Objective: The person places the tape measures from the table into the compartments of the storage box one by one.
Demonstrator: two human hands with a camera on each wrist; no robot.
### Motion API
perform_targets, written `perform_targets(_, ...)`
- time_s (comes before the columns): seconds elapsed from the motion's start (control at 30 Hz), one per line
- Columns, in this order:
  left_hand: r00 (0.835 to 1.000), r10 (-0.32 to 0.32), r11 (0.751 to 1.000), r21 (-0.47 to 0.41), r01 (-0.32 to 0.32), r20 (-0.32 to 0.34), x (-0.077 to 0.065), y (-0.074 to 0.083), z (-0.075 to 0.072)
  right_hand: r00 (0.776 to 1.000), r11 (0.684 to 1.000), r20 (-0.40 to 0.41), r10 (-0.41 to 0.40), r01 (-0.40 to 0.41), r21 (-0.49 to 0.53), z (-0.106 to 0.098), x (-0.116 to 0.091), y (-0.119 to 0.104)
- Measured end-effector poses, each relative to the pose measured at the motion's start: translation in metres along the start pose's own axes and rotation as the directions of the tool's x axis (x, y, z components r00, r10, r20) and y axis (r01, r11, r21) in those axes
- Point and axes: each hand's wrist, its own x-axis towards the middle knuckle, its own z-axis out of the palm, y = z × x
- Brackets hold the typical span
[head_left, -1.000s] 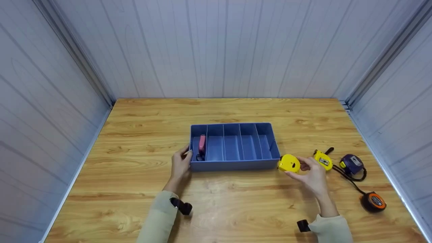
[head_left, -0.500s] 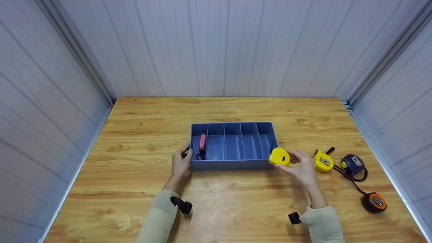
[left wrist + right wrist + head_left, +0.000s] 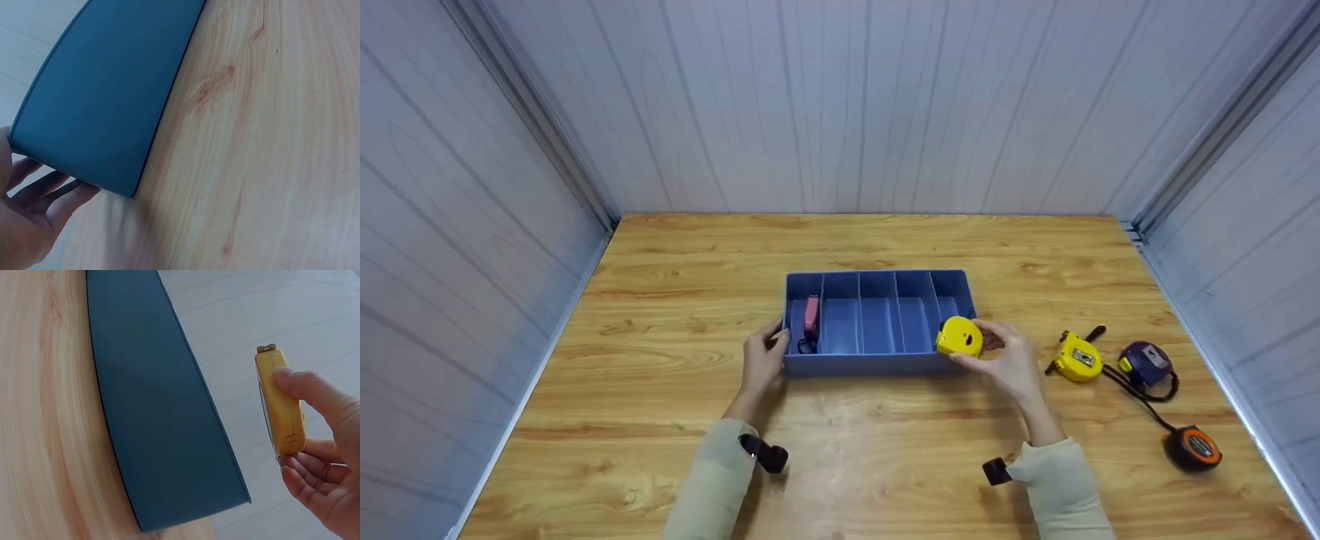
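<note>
A yellow tape measure (image 3: 960, 336) is pinched between the thumb and fingers of my right hand (image 3: 1011, 361). It overlaps the front right corner of a blue divided box (image 3: 877, 365) in the head view. The right wrist view shows the tape measure (image 3: 280, 402) edge-on, raised beside the box's rim, its metal hook uppermost. My left hand (image 3: 763, 360) holds the box's left end, thumb at the rim and fingers against the end wall (image 3: 73, 179). A pink item (image 3: 811, 316) with a dark loop stands in the leftmost compartment.
To the right on the wooden table (image 3: 877, 457) lie another yellow tape measure (image 3: 1078, 358), a dark purple one (image 3: 1144, 364) and an orange-and-black one (image 3: 1192, 448), with black straps. Pale panels (image 3: 840, 105) enclose the back and sides.
My right hand has carried the yellow tape measure left and slightly away from me, from beside the box to over its right end. The left hand stays at the box.
</note>
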Motion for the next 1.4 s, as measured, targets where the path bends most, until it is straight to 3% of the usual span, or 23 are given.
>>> perform_targets(0.67,1.000,-0.011,1.000,-0.026,0.011,0.005,0.001,0.001,0.001,0.997,0.993,0.028,-0.073,0.070,0.096,0.044,0.016,-0.017)
perform_targets(0.97,0.998,0.055,0.996,0.071,-0.055,0.001,0.000,-0.001,0.000,0.987,0.983,0.030,-0.157,0.153,0.104,0.063,0.019,-0.027)
perform_targets(1.2,1.000,0.016,1.000,0.010,-0.016,-0.003,0.001,-0.001,0.000,0.987,0.982,0.054,-0.152,0.145,0.118,0.075,0.024,-0.032)
perform_targets(1.4,0.998,-0.055,0.991,-0.124,0.054,-0.001,0.002,-0.002,0.002,0.981,0.978,0.065,-0.182,0.174,0.113,0.086,0.030,-0.038)
